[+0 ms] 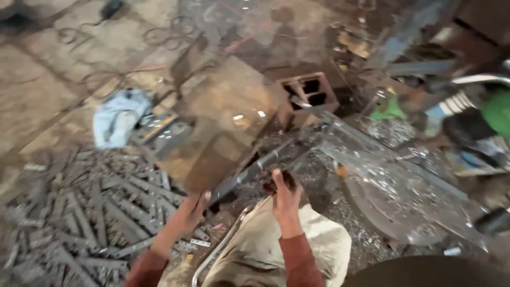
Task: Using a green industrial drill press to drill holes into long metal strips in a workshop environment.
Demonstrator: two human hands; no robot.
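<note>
Head view, motion-blurred throughout.

Left hand [192, 206]: fingers curled around the near bottom corner of a large flat rusty-brown metal sheet [223, 122], which stands tilted on the floor and leans away from the person. The grasp is on the sheet's edge; fine finger detail is lost in blur.

Right hand [284, 195]: clenched around the near end of a long grey steel angle bar [255, 169], which runs diagonally up and to the right, just beside the lower edge of the sheet. Whether bar and sheet touch cannot be told.

Both forearms wear rust-red sleeves [297, 260]. A light beige trouser knee [265, 250] sits between them, with a thin curved chrome tube [220, 247] just left of it.

Surroundings: a heap of short grey perforated metal strips [90, 212] covers the floor [37, 90] at left. A crumpled pale-blue cloth [117, 119] lies beyond it, near the sheet's left edge. A reddish hollow block [305, 95] stands behind the sheet at right. A grey slanted machine bed strewn with metal shavings [393, 186] fills the right side (surface glints, detail unclear).
</note>
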